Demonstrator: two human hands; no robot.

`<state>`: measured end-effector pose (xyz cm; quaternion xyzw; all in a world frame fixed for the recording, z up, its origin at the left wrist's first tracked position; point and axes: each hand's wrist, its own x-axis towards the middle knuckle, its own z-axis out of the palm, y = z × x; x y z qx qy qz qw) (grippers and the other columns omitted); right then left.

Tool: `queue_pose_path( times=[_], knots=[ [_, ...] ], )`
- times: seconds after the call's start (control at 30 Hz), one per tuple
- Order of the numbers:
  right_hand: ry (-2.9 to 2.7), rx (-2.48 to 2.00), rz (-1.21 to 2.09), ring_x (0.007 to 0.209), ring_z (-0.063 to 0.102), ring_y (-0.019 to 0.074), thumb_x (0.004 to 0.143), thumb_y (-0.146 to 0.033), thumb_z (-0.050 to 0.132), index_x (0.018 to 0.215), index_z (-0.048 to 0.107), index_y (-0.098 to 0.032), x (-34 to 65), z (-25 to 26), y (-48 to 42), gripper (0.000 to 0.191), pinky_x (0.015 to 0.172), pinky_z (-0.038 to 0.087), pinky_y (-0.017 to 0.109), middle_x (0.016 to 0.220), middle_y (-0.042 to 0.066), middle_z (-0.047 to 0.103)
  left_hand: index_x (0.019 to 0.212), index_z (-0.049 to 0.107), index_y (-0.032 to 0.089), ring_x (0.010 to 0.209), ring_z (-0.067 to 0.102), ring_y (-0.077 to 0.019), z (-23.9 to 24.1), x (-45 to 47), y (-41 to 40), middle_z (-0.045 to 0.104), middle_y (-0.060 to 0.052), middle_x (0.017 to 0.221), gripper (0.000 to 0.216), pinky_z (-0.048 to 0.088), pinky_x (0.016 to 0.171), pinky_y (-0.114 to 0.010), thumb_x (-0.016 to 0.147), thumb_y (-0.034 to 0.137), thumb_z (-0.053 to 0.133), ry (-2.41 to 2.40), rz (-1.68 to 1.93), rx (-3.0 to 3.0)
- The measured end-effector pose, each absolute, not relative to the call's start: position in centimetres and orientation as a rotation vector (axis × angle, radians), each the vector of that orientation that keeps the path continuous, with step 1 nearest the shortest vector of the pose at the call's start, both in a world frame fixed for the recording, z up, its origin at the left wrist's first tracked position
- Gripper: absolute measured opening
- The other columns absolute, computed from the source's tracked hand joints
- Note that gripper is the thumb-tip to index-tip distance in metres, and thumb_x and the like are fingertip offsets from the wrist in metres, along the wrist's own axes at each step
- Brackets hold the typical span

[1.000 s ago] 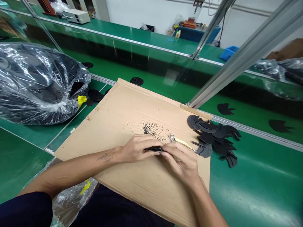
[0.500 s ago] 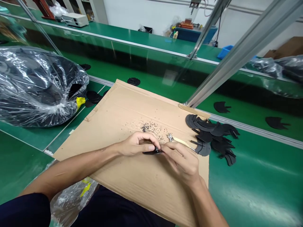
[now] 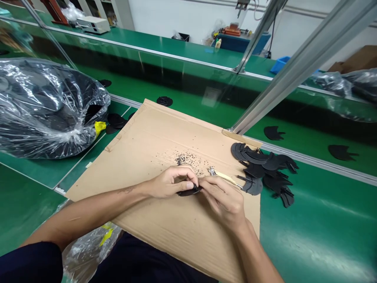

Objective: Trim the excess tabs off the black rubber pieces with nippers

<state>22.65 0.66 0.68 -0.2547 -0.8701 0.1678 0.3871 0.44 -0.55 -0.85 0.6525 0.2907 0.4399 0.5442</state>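
My left hand pinches a small, dark, curved plastic piece between thumb and fingers, low over the cardboard sheet. At the piece's right end, the closed fingertips of my right hand grip its edge; they partly hide it. Just beyond the right hand lies a pair of cutting pliers with pale yellow handles, partly behind the knuckles. Tiny black scraps are scattered on the cardboard beyond both hands.
Flat black pieces are heaped at the cardboard's right edge. A clear bag of black parts stands at left. Beyond a metal rail, several black pieces lie on a green belt. A metal post slants up at right.
The black pieces on the green belt have shifted slightly left. My right hand has moved a little left, and the held piece has tilted slightly; both hands keep hold of it.
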Motion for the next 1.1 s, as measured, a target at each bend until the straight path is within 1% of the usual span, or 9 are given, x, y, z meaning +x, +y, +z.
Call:
queue_pose_path(
  times=[0.1,0.17,0.3,0.43,0.53,0.67,0.77,0.97,1.1],
  knots=[
    [-2.109,-0.704,0.456,0.082,0.073,0.0171,0.092,-0.007,0.064,0.106,0.076,-0.021,22.5,0.6,0.4,0.023,0.07,0.06,0.028,0.096,0.008,0.077,0.11,0.069,0.017,0.099,0.064,-0.0216,-1.1,0.6,-0.7,0.069,-0.011,0.105,0.045,0.051,0.091,-0.036,0.09,0.057,0.065,0.659,1.099,1.497],
    [-2.046,-0.744,0.487,0.079,0.072,0.0165,0.092,-0.009,0.064,0.104,0.076,-0.022,22.3,0.7,0.4,0.022,0.07,0.059,0.028,0.094,0.006,0.077,0.114,0.068,0.018,0.105,0.066,-0.0233,-1.1,0.8,-0.9,0.07,-0.012,0.112,0.05,0.052,0.093,-0.037,0.082,0.055,0.075,0.718,1.128,1.429],
    [-2.109,-0.869,0.556,0.085,0.072,0.0204,0.095,-0.026,0.066,0.106,0.074,-0.023,22.8,1.1,1.0,0.014,0.077,0.059,0.034,0.096,0.006,0.076,0.099,0.07,0.015,0.094,0.069,-0.0192,-1.1,1.3,-0.6,0.074,-0.008,0.099,0.033,0.055,0.088,-0.032,0.08,0.04,0.081,0.93,1.224,1.148],
    [-2.33,-1.232,0.338,0.098,0.066,0.0315,0.081,-0.052,0.078,0.115,0.071,-0.024,24.8,0.7,2.4,0.044,0.083,0.056,0.046,0.106,0.011,0.071,0.098,0.068,0.013,0.079,0.069,-0.0144,-0.8,0.9,0.7,0.074,-0.004,0.089,0.045,0.056,0.074,-0.024,0.068,0.038,0.09,0.942,1.3,0.774],
    [-2.421,-1.442,0.237,0.094,0.063,0.0329,0.071,-0.048,0.085,0.116,0.071,-0.025,26.0,0.0,2.9,0.053,0.077,0.054,0.046,0.101,0.012,0.068,0.102,0.065,0.015,0.067,0.067,-0.0102,-0.6,0.5,1.4,0.073,-0.001,0.084,0.054,0.053,0.064,-0.02,0.062,0.035,0.094,0.879,1.293,0.592],
    [-2.358,-1.396,0.307,0.092,0.064,0.0308,0.083,-0.033,0.071,0.114,0.072,-0.024,25.9,-0.2,2.6,0.033,0.078,0.054,0.044,0.097,0.01,0.068,0.094,0.067,0.014,0.066,0.065,-0.0099,-0.9,0.3,1.5,0.072,-0.003,0.083,0.039,0.049,0.057,-0.018,0.068,0.031,0.09,0.794,1.226,0.474],
    [-2.074,-1.304,0.561,0.096,0.067,0.0285,0.088,-0.035,0.065,0.113,0.072,-0.024,25.2,0.5,2.5,0.028,0.082,0.056,0.043,0.103,0.01,0.071,0.094,0.069,0.013,0.067,0.064,-0.0105,-1.1,0.3,1.4,0.071,-0.006,0.087,0.029,0.044,0.05,-0.017,0.074,0.027,0.085,0.764,1.168,0.444],
    [-1.246,-0.954,1.597,0.097,0.073,0.0282,0.099,-0.048,0.044,0.116,0.068,-0.025,24.3,2.1,3.0,0.038,0.082,0.062,0.049,0.115,0.012,0.073,0.093,0.069,0.013,0.06,0.059,-0.0106,-1.3,0.2,1.4,0.068,-0.005,0.079,0.028,0.041,0.045,-0.018,0.075,0.03,0.084,0.727,1.101,0.453],
    [-1.229,-0.823,1.761,0.104,0.072,0.0298,0.101,-0.053,0.035,0.124,0.065,-0.024,24.0,2.2,2.7,0.048,0.084,0.062,0.051,0.122,0.015,0.071,0.093,0.068,0.013,0.054,0.056,-0.0078,-1.3,0.2,1.4,0.067,-0.004,0.076,0.032,0.04,0.044,-0.017,0.073,0.03,0.086,0.71,1.069,0.426]
  ],
)
